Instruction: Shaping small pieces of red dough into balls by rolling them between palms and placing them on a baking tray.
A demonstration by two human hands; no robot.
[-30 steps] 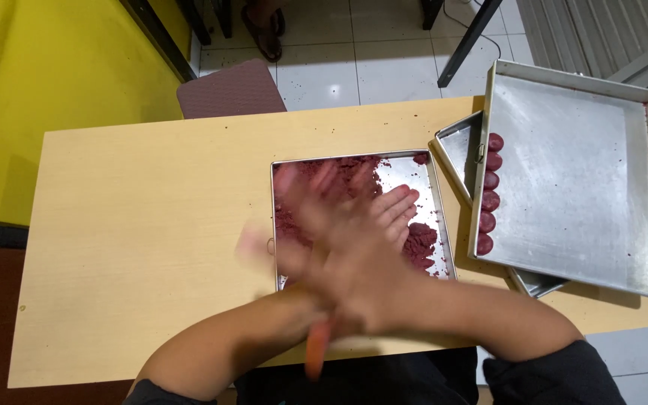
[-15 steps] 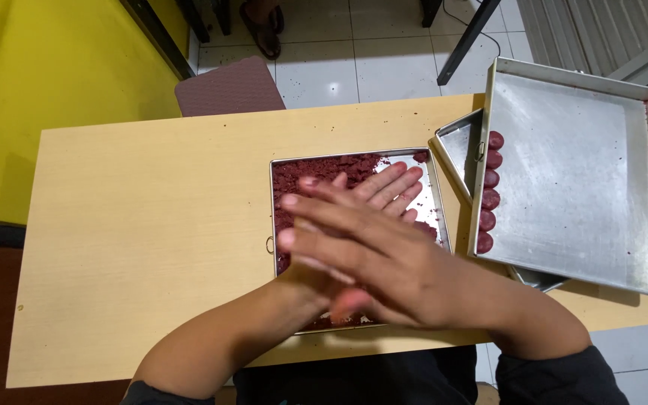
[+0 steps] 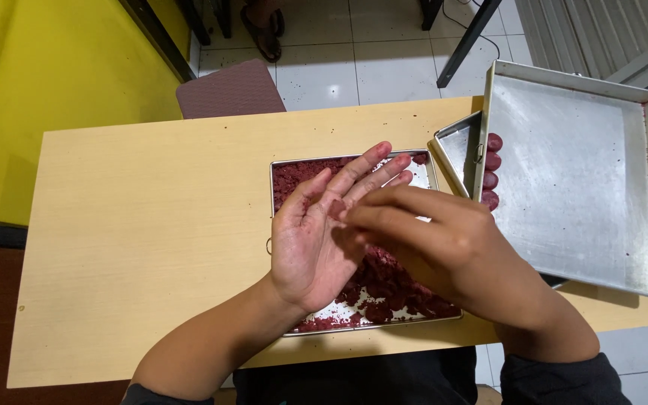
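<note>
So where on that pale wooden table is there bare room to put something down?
The left half of the pale wooden table is bare, up to the steel tray of dark red dough. The right side is crowded: both hands over that tray, then the large empty steel tray overhanging the edge.

We observe two bare forearms ending in the left hand (image 3: 316,240) and the right hand (image 3: 444,247). Neither wears a glove, ring or watch. Dark sleeve cuffs (image 3: 556,379) show at 5 and 7 o'clock. Reddish crumbs and smears mark the left hand's fingers (image 3: 361,169) and palm.
</note>
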